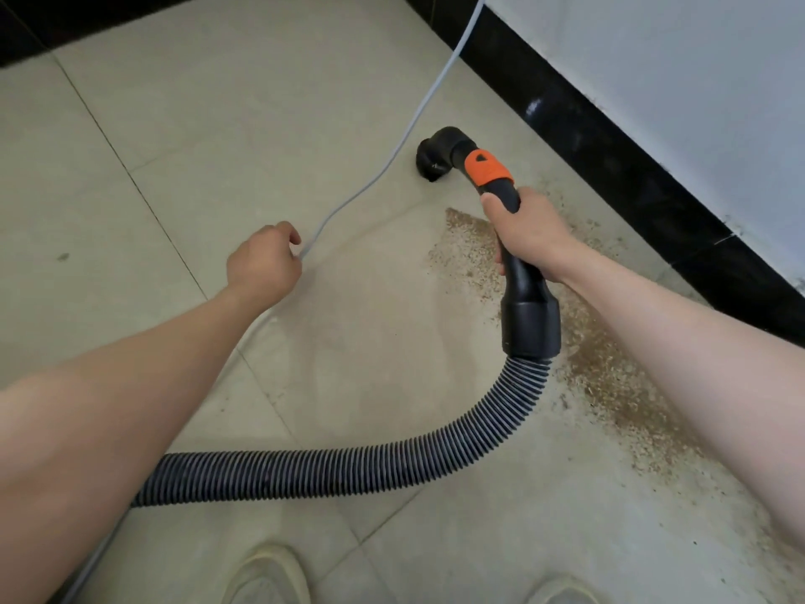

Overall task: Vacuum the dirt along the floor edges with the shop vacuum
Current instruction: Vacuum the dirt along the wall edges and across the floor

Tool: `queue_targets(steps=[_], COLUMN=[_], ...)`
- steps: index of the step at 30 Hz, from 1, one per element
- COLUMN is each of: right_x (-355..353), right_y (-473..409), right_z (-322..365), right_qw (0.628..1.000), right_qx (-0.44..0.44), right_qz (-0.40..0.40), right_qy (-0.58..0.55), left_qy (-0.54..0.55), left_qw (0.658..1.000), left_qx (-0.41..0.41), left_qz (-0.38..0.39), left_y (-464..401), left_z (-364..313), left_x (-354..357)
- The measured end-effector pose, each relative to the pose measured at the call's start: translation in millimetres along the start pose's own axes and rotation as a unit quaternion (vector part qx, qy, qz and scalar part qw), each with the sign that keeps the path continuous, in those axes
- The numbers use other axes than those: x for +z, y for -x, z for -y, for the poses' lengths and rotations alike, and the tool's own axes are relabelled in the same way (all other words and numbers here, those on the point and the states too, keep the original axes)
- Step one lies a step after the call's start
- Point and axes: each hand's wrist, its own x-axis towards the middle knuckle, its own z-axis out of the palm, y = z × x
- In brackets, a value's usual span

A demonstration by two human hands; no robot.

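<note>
Dirt (pixel 618 385) lies in a tan band on the floor (pixel 130 167) along the black baseboard (pixel 610 159), running from just beyond your right hand (pixel 529 241) back under your right forearm toward your feet. You have that hand wrapped around the black handle (pixel 514 255) just below the orange collar (pixel 488 167), fingers and thumb curled tight, likely because a grip that close to the tip lets you steer the nozzle (pixel 435 161). The nozzle sits ahead of that hand, mouth down near the tile, past the far end of the band, so most of the dirt looks still to be done. Behind the hand, the ribbed hose (pixel 348 468) loops back and left, giving you slack.

Your left hand (pixel 263 263) is curled around the pale cord (pixel 392 159), seemingly holding it off to the left, well apart from the nozzle's path. The cord runs forward from that hand to the baseboard corner. Your shoes (pixel 265 577) stand behind the hose loop.
</note>
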Motion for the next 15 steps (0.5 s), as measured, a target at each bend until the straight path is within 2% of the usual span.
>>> queue_targets(steps=[6, 9, 12, 15], right_x=[11.5, 16.2, 18.1, 19.1], right_y=[-50.5, -69.3, -77.3, -71.8], right_z=[7.0, 10.4, 15.4, 19.3], right_qw=[0.994, 0.993, 0.993, 0.993], right_qx=[0.024, 0.027, 0.011, -0.005], right_qz=[-0.033, -0.019, 0.007, 0.031], right_qy=[-0.097, -0.114, -0.116, -0.117], left_qy=[0.024, 0.066, 0.089, 0.078], left_qw=[1.000, 0.997, 0.993, 0.995], left_qx=[0.005, 0.033, 0.057, 0.038], left_qz=[-0.005, 0.004, 0.050, 0.043], left_y=[-17.6, -21.6, -21.6, -22.1], left_z=[-12.1, -15.3, -17.1, -13.4], left_x=[12.3, 13.9, 17.9, 23.2])
